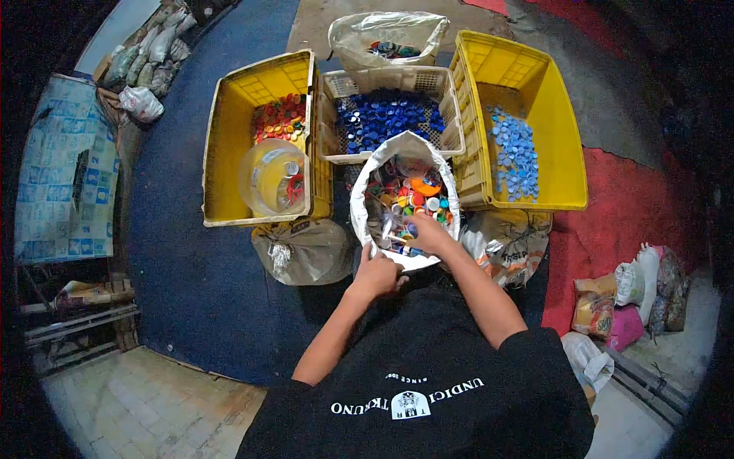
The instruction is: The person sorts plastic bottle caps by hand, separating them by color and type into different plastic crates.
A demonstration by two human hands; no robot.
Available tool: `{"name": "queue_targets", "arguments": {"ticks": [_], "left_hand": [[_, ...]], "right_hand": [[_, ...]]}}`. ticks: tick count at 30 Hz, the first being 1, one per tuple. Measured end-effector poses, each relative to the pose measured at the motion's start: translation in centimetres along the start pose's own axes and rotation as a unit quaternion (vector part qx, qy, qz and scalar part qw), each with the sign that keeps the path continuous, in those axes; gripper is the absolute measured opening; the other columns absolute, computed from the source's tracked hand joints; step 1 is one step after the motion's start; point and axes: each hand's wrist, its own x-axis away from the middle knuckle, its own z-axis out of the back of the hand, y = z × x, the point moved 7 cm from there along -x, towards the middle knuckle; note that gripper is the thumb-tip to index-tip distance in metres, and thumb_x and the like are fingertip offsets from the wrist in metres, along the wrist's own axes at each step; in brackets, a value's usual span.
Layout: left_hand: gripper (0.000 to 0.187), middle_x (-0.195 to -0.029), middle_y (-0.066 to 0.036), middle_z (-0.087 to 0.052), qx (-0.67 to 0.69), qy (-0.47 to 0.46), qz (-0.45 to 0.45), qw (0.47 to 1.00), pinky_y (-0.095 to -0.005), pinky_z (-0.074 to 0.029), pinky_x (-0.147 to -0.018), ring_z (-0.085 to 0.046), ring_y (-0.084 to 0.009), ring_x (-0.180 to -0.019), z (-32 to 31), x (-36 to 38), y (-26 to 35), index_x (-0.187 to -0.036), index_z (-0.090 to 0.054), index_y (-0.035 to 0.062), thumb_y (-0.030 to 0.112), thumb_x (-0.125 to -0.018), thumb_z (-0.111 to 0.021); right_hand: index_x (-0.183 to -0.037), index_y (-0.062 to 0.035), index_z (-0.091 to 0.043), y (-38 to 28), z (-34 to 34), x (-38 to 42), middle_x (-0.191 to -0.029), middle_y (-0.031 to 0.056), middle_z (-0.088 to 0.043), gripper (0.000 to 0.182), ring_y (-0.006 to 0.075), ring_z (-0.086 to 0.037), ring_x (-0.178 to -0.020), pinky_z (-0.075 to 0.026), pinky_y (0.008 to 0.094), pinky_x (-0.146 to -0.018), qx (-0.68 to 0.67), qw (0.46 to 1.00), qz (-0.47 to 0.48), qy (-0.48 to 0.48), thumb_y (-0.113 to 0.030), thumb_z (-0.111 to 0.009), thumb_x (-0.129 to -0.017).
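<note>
Right hand (428, 232) inside the mouth of the white sack (365, 200), fingers curled down among the mixed caps (405, 195); whether closed on a cap, cannot tell. Left hand (376, 274) just behind and to the left, gripping the near rim of the sack, fingers folded over the edge.

Beyond the sack, a pale crate (382, 79) of dark blue caps (388, 116). Left of it, a yellow crate (222, 145) with red caps (280, 117) at the far end and a clear jar (271, 177) at the near end. Right, a second yellow crate (562, 153) with light blue caps (512, 153). Farther off, a clear bag (359, 34) with a few more caps. Below the yellow crates, grey sacks (304, 251) either side of the hands.

Step in hand, by judgement: picking one cap from the mix. Next move likely calls for a firm pinch, a lift clear of the rim, and a reach to the crate of matching colour.
</note>
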Motion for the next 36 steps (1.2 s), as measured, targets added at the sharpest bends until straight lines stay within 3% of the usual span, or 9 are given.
{"name": "queue_targets", "arguments": {"ticks": [2, 4, 6, 12, 15, 22, 25, 28, 36], "left_hand": [[0.035, -0.094, -0.011, -0.070, 0.026, -0.040, 0.011, 0.999, -0.0560, -0.023, -0.107, -0.062, -0.0293, -0.102, 0.6, -0.6, -0.2, -0.097, -0.073, 0.0154, 0.043, -0.089, -0.052], [0.049, -0.088, -0.018, -0.069, 0.042, -0.033, 0.100, 0.994, -0.0550, -0.034, -0.097, -0.065, -0.0319, -0.093, 0.9, -1.8, -1.9, -0.100, -0.069, 0.0106, 0.051, -0.094, -0.043], [0.040, -0.079, -0.016, -0.069, 0.039, 0.082, 0.105, 0.990, -0.0480, -0.050, -0.071, -0.068, -0.0343, -0.076, 1.8, -4.1, -2.9, -0.094, -0.068, 0.0099, 0.043, -0.093, -0.045], [0.022, -0.079, -0.011, -0.069, -0.026, 0.120, 0.071, 0.990, -0.0461, -0.050, -0.069, -0.069, -0.0283, -0.076, -1.3, -10.6, -2.5, -0.095, -0.069, 0.0158, 0.025, -0.085, -0.052], [0.022, -0.097, -0.009, -0.064, -0.030, 0.166, 0.078, 0.983, -0.0493, -0.047, -0.076, -0.066, -0.0271, -0.088, -2.4, -10.5, -2.9, -0.100, -0.069, 0.0231, 0.023, -0.083, -0.055], [0.027, -0.100, -0.012, -0.061, 0.041, 0.194, 0.087, 0.976, -0.0465, -0.050, -0.076, -0.063, -0.0291, -0.091, -3.6, -10.2, -4.2, -0.103, -0.071, 0.0245, 0.019, -0.078, -0.062], [0.026, -0.098, -0.014, -0.060, 0.115, 0.192, 0.100, 0.969, -0.0439, -0.051, -0.075, -0.062, -0.0316, -0.090, -2.9, -9.4, -4.6, -0.101, -0.072, 0.0172, 0.018, -0.077, -0.064], [0.024, -0.091, -0.016, -0.059, 0.176, 0.306, 0.055, 0.934, -0.0432, -0.051, -0.073, -0.062, -0.0333, -0.083, 0.5, -7.0, -4.2, -0.097, -0.071, 0.0079, 0.019, -0.075, -0.069], [0.039, -0.067, -0.017, -0.055, 0.299, 0.310, 0.082, 0.899, -0.0383, -0.045, -0.059, -0.056, -0.0292, -0.062, 3.1, -2.9, -5.5, -0.071, -0.057, -0.0042, 0.029, -0.075, -0.076]], "right_hand": [[-0.106, -0.0068, -0.062, 0.1, 1.1, 0.3, -0.102, 0.0188, -0.061, 0.031, 0.0351, -0.061, -0.096, -0.050, 0.0419, -0.080, -0.082, 0.995, 0.040, 0.033, -0.004, -0.058, -0.076], [-0.101, -0.0035, -0.064, 2.1, 3.0, 0.7, -0.098, 0.0206, -0.063, 0.025, 0.0348, -0.062, -0.094, -0.049, 0.0420, -0.082, -0.199, 0.967, -0.076, 0.141, -0.006, -0.057, -0.077], [-0.099, -0.0033, -0.065, 1.9, 3.7, 1.4, -0.097, 0.0195, -0.065, 0.022, 0.0352, -0.062, -0.095, -0.048, 0.0426, -0.085, -0.183, 0.967, -0.078, 0.161, -0.006, -0.058, -0.078], [-0.113, -0.0077, -0.061, 0.7, -0.3, 2.7, -0.103, 0.0149, -0.061, 0.041, 0.0345, -0.058, -0.098, -0.048, 0.0456, -0.087, 0.076, 0.996, -0.020, 0.043, -0.010, -0.067, -0.073], [-0.114, -0.0074, -0.059, 0.3, -0.1, 2.7, -0.104, 0.0142, -0.060, 0.043, 0.0341, -0.057, -0.099, -0.048, 0.0456, -0.087, 0.071, 0.995, -0.043, 0.049, -0.012, -0.069, -0.072], [-0.105, -0.0047, -0.062, 0.7, 0.3, 2.7, -0.093, 0.0184, -0.063, 0.033, 0.0358, -0.060, -0.090, -0.048, 0.0464, -0.083, 0.009, 0.996, -0.057, 0.072, -0.008, -0.066, -0.072], [-0.103, -0.0032, -0.062, 1.1, 1.1, 2.8, -0.093, 0.0198, -0.064, 0.030, 0.0367, -0.061, -0.089, -0.048, 0.0465, -0.080, -0.069, 0.988, -0.075, 0.114, -0.005, -0.063, -0.073], [-0.101, -0.0018, -0.062, 1.8, 1.7, 2.7, -0.094, 0.0203, -0.063, 0.027, 0.0378, -0.061, -0.089, -0.048, 0.0458, -0.080, -0.122, 0.976, -0.098, 0.150, -0.002, -0.059, -0.075], [-0.095, -0.0138, -0.070, 0.4, -0.4, 0.6, -0.101, 0.0107, -0.058, 0.020, 0.0287, -0.058, -0.097, -0.042, 0.0517, -0.085, 0.106, 0.987, -0.060, 0.108, -0.027, -0.064, -0.082]]}}
